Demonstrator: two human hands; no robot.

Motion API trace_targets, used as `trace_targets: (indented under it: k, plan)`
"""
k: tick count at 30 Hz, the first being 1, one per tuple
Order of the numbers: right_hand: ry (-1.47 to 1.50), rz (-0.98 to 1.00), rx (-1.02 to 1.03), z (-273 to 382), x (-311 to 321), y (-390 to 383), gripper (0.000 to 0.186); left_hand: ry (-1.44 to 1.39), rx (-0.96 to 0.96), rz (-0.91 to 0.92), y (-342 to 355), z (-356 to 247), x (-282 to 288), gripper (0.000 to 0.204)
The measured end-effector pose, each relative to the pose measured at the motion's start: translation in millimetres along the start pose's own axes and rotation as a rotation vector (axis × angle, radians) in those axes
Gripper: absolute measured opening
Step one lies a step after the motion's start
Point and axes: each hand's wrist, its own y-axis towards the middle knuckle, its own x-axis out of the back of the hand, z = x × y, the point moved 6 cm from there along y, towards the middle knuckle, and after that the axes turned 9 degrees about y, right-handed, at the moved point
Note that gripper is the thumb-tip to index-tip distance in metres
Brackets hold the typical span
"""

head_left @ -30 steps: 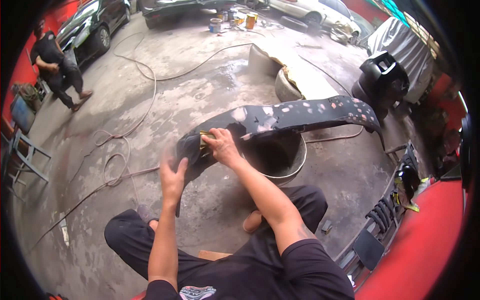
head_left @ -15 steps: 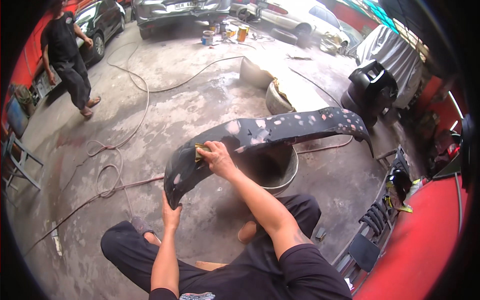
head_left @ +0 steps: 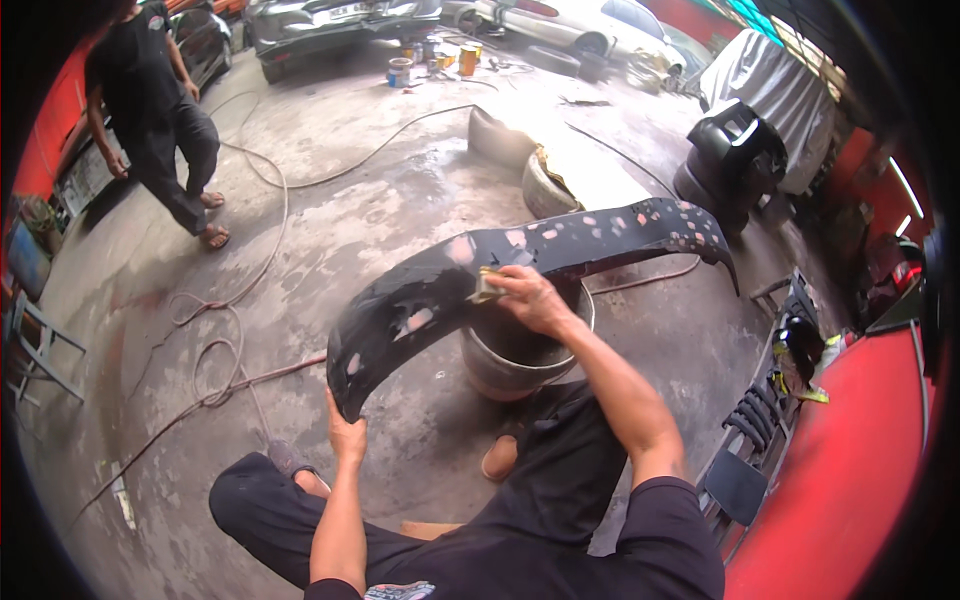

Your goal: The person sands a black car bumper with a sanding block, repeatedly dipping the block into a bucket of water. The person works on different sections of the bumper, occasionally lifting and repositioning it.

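A long curved black car bumper (head_left: 400, 290), dotted with pinkish filler patches, stretches across in front of me and lies over a round dark tub (head_left: 500, 375). My left hand (head_left: 346, 432) grips the bumper's near left end from below. Farther along, my right hand (head_left: 535, 298) presses a folded piece of yellowish sandpaper (head_left: 487, 286) against the bumper's surface, just below a filler patch. The fingers are closed over the sandpaper and partly hide it.
A person (head_left: 155, 110) in dark clothes walks at the far left. A hose (head_left: 285, 215) loops over the concrete floor. Tyres (head_left: 548, 185), paint cans (head_left: 400, 72) and parked cars stand beyond. Car parts (head_left: 755, 430) line a red surface (head_left: 850, 440) on the right.
My right hand has slid the sandpaper rightward along the bumper, uncovering a filler patch. The left hand keeps its hold at the end. The person at left has walked closer.
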Motion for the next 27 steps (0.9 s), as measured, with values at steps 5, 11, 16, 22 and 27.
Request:
trace_targets:
  k: [5,11,16,22,27]
  plan:
    - [-0.087,-0.603,0.029,17,191,-76,0.064,0.005,-0.002,-0.007,-2,6,-11,0.108]
    - [0.151,-1.265,0.169,92,418,-199,0.082,0.01,-0.135,-0.136,7,18,-5,0.11]
    - [-0.089,-1.455,0.258,149,537,-274,0.072,-0.003,-0.146,-0.132,4,8,-9,0.108]
    - [-0.005,-1.561,0.343,182,563,-295,0.064,0.04,-0.013,-0.042,-1,0,-3,0.109]
    - [-0.01,-1.298,0.22,141,487,-234,0.044,0.061,0.006,-0.01,-6,4,-3,0.111]
